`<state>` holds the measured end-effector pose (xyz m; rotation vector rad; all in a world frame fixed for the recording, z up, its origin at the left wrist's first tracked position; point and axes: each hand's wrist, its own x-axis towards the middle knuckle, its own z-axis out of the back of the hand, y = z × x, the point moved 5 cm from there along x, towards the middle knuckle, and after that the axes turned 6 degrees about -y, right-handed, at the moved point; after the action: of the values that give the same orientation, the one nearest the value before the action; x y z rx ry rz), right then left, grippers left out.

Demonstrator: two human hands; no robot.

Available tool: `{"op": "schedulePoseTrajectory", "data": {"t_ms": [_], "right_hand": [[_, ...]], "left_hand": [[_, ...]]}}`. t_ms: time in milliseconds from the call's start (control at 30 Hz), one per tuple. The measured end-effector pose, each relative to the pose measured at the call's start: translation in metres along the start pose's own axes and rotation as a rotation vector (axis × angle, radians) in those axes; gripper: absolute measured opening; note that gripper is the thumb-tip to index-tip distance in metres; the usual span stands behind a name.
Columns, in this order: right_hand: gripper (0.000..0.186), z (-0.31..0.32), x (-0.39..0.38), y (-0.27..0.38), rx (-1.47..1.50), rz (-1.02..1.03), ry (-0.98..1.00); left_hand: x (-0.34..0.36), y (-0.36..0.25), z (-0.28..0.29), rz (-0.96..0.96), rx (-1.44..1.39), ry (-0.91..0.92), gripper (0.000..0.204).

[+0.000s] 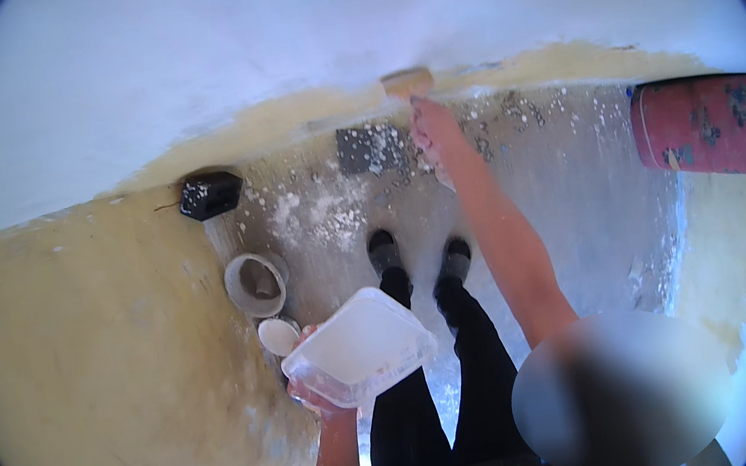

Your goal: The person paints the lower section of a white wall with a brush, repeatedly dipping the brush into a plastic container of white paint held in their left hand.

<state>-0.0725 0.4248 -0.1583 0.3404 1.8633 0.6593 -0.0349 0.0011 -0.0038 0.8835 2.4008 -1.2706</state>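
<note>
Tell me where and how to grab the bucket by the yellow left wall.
Bucket: probably the right side of its rim, coming from above and the right. Its round mouth faces up, the yellow wall is close on its left, and a small white container crowds the near side.

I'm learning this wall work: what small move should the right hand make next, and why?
Probably sweep the wide, tan, flat-edged tool sideways along the ragged yellow strip low on the white wall: the right hand holds it at that strip, and yellow shows to both sides.
</note>
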Motion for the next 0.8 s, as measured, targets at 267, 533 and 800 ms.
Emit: {"op": "schedulePoseTrajectory", "data": {"t_ms": [267, 533, 800], "right_hand": [[0.02, -0.031, -0.118, 0.05, 0.007, 0.4, 0.099], [0.025, 0.001, 0.006, -0.002, -0.016, 0.325, 0.126], [0.015, 0.024, 0.055, -0.051, 0.032, -0.106, -0.126]], "left_hand": [[0.008, 0.004, -0.011, 0.07, -0.053, -0.023, 0.084], [0.018, 0.01, -0.011, 0.096, -0.056, -0.053, 0.084], [0.024, 0.018, -0.016, 0.123, -0.074, -0.051, 0.085]]}}
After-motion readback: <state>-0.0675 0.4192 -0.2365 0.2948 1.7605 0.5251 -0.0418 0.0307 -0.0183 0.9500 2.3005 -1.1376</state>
